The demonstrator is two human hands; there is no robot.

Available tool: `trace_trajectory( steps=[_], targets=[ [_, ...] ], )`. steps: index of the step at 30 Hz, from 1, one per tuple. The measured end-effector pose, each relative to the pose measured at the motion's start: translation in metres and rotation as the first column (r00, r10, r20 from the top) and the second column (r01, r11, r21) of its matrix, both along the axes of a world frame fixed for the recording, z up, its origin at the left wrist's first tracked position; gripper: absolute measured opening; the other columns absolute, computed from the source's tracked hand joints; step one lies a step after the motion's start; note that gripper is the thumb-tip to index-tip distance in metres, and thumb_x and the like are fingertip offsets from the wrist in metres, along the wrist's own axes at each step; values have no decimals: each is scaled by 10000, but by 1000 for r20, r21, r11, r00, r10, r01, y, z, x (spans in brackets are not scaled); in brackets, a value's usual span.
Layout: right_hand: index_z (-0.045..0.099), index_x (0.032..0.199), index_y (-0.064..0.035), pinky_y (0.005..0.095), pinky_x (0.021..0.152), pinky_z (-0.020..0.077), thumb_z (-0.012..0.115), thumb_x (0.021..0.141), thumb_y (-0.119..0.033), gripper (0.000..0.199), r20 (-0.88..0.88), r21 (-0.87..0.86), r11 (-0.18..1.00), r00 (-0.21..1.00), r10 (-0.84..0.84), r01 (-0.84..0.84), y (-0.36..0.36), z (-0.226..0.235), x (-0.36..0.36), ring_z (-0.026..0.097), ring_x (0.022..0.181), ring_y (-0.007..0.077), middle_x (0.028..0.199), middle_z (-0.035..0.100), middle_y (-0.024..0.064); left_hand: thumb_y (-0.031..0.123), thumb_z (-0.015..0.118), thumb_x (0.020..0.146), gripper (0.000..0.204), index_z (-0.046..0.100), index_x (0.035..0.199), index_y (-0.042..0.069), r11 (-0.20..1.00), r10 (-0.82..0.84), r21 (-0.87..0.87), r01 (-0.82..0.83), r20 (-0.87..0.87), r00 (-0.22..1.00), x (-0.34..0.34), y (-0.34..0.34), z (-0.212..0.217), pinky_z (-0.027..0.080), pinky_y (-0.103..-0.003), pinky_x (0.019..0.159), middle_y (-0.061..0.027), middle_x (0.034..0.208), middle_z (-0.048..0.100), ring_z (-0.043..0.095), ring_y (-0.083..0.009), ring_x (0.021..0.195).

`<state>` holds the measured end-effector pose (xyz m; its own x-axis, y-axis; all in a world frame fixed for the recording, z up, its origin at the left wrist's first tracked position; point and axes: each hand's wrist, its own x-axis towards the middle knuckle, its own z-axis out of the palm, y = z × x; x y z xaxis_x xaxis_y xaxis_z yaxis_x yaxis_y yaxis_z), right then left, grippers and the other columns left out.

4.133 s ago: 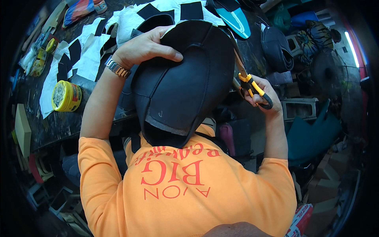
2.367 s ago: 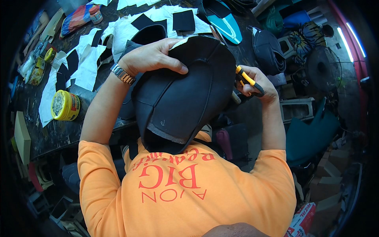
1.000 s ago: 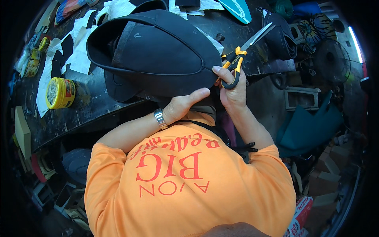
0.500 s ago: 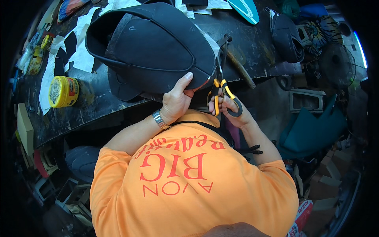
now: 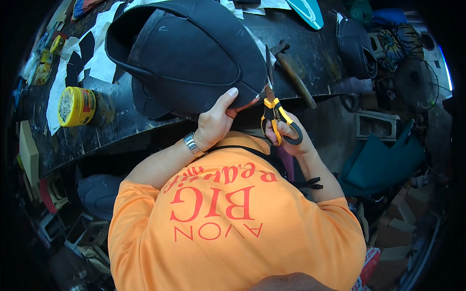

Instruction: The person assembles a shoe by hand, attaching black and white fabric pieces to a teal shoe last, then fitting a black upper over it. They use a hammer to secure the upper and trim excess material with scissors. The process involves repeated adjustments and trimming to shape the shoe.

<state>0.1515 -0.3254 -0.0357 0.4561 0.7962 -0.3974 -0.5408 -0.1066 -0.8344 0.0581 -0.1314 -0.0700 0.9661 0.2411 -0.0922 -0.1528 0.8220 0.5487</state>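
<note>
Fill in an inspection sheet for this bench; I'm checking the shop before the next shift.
Surface: dark worn workbench, scuffed, crowded along its far edge.
Job's things: large black padded cover lying on the bench; yellow-handled scissors with blades at its near edge.
Clutter: yellow tin, white and black cut pieces, hammer, teal shaped piece.
Hands: left hand grips the cover's near rim; right hand has its fingers through the scissor loops.
Cables: nothing seen.
Surroundings: teal fabric, a fan and boxes on the floor at right.
</note>
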Motion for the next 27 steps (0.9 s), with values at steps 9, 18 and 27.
trace_trajectory(
  steps=[9,18,27],
  targets=[
    [564,996,-44,195,497,415,789,795,-433,493,71,-117,988,991,114,-105,-4,13,9,513,527,63,664,554,-2,179,438,1038,402,495,1337,-83,989,-54,132,63,-69,996,-15,13,12,481,-396,1054,-245,1298,595,621,-275,1175],
    [558,1032,-33,201,523,426,772,809,-429,503,53,-14,994,992,113,-112,11,10,10,531,555,74,700,559,17,178,470,1041,381,539,1301,-91,985,-104,127,116,-93,990,-28,25,9,488,-367,1040,-191,1261,631,662,-285,1103],
    [562,1031,-33,219,577,462,756,825,-437,493,13,-28,982,983,186,-185,19,17,5,562,605,87,737,596,37,169,431,1044,389,495,1326,-91,974,-100,189,127,-143,985,-44,33,11,522,-420,1002,-260,1274,598,639,-303,1131]
  ],
)
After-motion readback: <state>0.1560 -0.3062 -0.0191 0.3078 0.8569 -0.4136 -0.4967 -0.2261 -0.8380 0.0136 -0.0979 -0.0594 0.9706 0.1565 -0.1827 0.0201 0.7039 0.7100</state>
